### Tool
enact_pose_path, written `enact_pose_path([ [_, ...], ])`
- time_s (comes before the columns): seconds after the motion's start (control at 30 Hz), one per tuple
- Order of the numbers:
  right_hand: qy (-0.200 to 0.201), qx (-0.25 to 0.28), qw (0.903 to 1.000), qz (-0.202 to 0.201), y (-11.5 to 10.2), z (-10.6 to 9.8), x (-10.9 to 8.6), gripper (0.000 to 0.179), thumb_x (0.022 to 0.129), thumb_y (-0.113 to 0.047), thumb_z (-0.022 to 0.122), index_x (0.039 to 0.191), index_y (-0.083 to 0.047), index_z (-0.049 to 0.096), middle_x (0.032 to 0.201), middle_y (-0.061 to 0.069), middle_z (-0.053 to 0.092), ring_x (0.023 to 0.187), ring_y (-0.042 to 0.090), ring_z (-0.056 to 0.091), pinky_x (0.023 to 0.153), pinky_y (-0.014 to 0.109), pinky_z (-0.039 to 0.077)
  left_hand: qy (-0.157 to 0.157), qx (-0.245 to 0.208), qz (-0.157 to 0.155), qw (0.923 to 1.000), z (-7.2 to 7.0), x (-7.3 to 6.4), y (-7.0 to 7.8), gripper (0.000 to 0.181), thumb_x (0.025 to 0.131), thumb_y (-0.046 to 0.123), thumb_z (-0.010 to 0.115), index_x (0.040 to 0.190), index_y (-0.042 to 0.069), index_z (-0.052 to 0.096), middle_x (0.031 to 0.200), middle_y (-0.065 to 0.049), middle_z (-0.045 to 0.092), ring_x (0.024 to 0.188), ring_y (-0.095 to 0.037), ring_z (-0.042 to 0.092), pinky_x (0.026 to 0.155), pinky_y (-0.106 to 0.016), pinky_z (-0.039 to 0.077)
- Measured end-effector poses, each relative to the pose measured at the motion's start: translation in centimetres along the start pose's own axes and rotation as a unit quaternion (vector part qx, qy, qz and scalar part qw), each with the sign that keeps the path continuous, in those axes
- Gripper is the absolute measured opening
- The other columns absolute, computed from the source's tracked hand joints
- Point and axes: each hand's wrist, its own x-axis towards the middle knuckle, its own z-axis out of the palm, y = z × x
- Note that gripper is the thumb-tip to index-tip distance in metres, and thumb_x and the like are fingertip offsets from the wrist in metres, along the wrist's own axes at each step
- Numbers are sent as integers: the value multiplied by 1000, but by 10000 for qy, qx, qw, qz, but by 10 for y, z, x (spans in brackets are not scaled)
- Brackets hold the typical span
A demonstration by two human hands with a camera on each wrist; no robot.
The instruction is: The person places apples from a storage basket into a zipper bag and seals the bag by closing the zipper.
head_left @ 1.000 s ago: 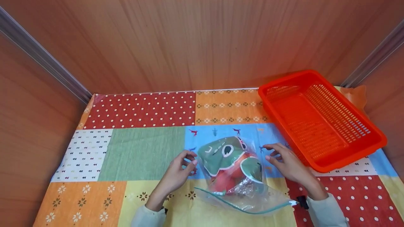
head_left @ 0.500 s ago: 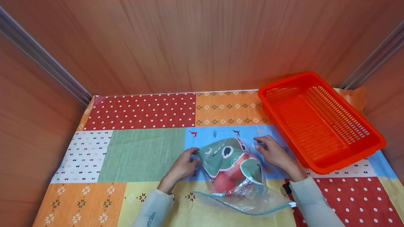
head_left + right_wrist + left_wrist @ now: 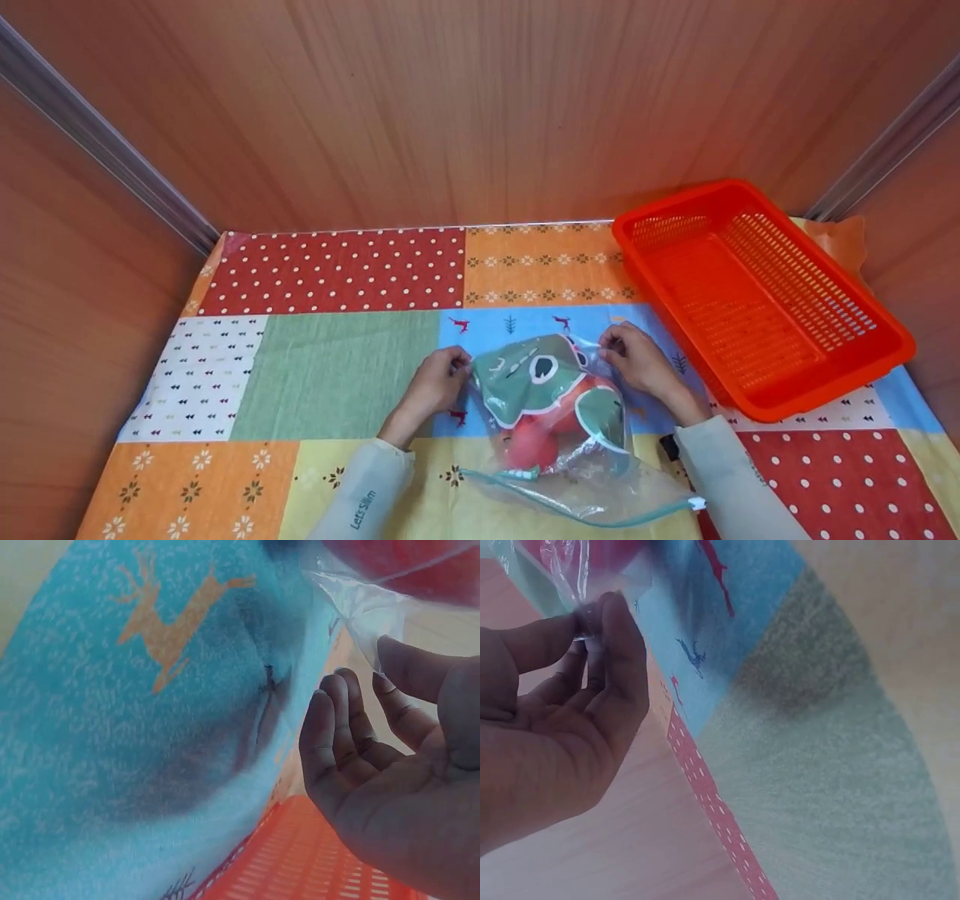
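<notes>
A clear zip bag [image 3: 517, 382] printed with a green cartoon face lies in front of me, its teal zip edge [image 3: 600, 521] toward me. A white slider [image 3: 697, 503] sits at the zip's right end. Through the plastic shows a round red thing [image 3: 532, 451], whose kind I cannot make out. My left hand [image 3: 435, 381] pinches the bag's far left corner; the left wrist view shows the plastic between thumb and fingertips [image 3: 609, 611]. With thumb and index finger, my right hand [image 3: 637, 360] pinches the far right corner, drawn to a point in the right wrist view.
An orange-red perforated plastic basket [image 3: 757, 300] stands to the right, beyond my right hand. Behind it lies a piece of orange material [image 3: 844, 240]. A patchwork cloth [image 3: 352, 375] covers the table, and wood-look panels [image 3: 480, 112] enclose the back and sides.
Both hands have moved from beside the bag to its far corners and pinched them. The bag's far end looks slightly raised and the red thing inside shows more.
</notes>
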Motion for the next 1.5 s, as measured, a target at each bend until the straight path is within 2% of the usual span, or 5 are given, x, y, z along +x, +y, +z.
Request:
enact_pose_path([
  [0.47, 861, -137, 9961, 107, -15, -26, 13, 4, 98, 3, 69, 99, 4, 65, 101, 18, 61, 96, 37, 63, 79, 35, 55, 1317, 93, 939, 9868, -5, 27, 25, 11, 104, 1, 62, 108, 2, 72, 102, -12, 68, 86, -24, 63, 76, -40, 57],
  [0.77, 1373, -63, 9903, 216, -26, -36, 28, 7, 100, 4, 66, 106, 6, 65, 104, 22, 60, 98, 37, 61, 85, 39, 55, 1880, 145, 1128, 9756, -11, 50, 38, 14, 105, 4, 61, 109, 4, 75, 99, -8, 66, 87, -23, 65, 75, -37, 56],
  [0.93, 1404, -354, 9889, 330, -28, -36, 33, 10, 101, 3, 65, 111, 6, 65, 107, 22, 60, 97, 37, 61, 91, 50, 59, 1940, 213, 948, 9762, -10, 61, 42, 15, 106, 5, 61, 110, 5, 75, 100, -8, 66, 88, -23, 65, 76, -37, 55],
  [1.23, 1288, -1497, 9792, 454, -25, -30, 39, 14, 102, -6, 67, 114, 0, 68, 106, 18, 64, 94, 34, 64, 87, 50, 62, 1701, 241, 685, 9827, -6, 72, 40, 16, 106, 3, 59, 116, 2, 72, 107, -12, 66, 100, -27, 67, 88, -42, 59],
  [1.5, 1037, -2331, 9661, 395, -28, -23, 36, 49, 102, -18, 69, 147, -4, 57, 136, 20, 63, 122, 39, 61, 112, 59, 48, 1495, 82, 690, 9863, 2, 70, 34, 41, 110, 14, 54, 148, 0, 53, 136, -17, 60, 125, -31, 63, 106, -47, 55],
])
